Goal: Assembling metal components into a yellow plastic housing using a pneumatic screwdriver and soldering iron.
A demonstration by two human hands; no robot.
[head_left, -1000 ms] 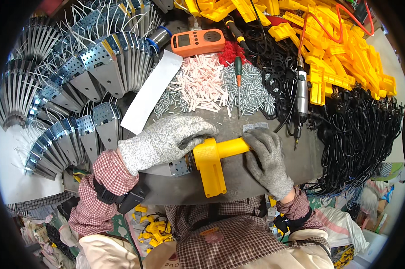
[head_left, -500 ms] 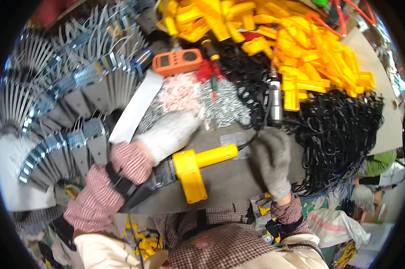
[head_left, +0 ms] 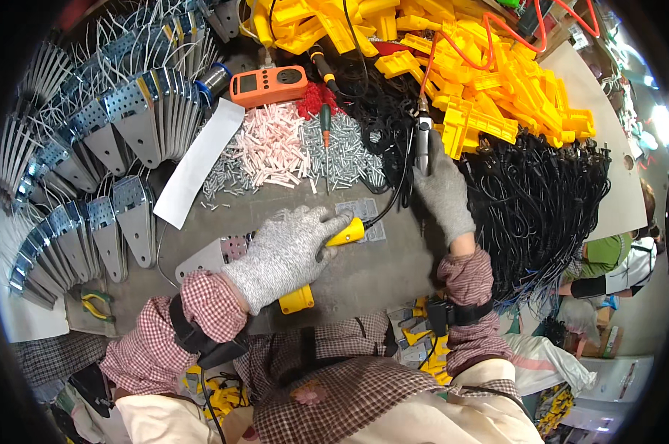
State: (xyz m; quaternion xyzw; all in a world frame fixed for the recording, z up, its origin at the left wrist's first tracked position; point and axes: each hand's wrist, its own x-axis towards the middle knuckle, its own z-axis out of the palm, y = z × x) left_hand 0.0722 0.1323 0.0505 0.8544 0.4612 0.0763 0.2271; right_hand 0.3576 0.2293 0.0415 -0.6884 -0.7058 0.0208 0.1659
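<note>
My left hand [head_left: 290, 251], in a light grey knit glove, is closed over a yellow plastic handle assembly. Its grip end [head_left: 347, 233] sticks out past my fingers, with a black cord running from it. The lower corner of its yellow housing [head_left: 297, 300] shows under my palm. A grey metal plate [head_left: 201, 260] with a perforated part extends left from beneath the hand. Farther right, my gloved right hand [head_left: 445, 196] is wrapped round a silver cylindrical power screwdriver [head_left: 422, 140], which hangs upright on a red coiled hose [head_left: 490, 52]; its lower end is hidden.
Pink sleeves [head_left: 271, 152], silver screws [head_left: 353, 159] and a screwdriver [head_left: 325, 122] lie beyond my hands, below an orange meter [head_left: 269, 86]. Yellow housings [head_left: 512, 96] and black cords [head_left: 542, 214] are piled right. Grey metal plates [head_left: 131, 126] line the left, near pliers [head_left: 97, 305].
My left hand has moved from beside the screws down onto the yellow handle assembly. My right hand has moved up and taken hold of the silver power screwdriver.
</note>
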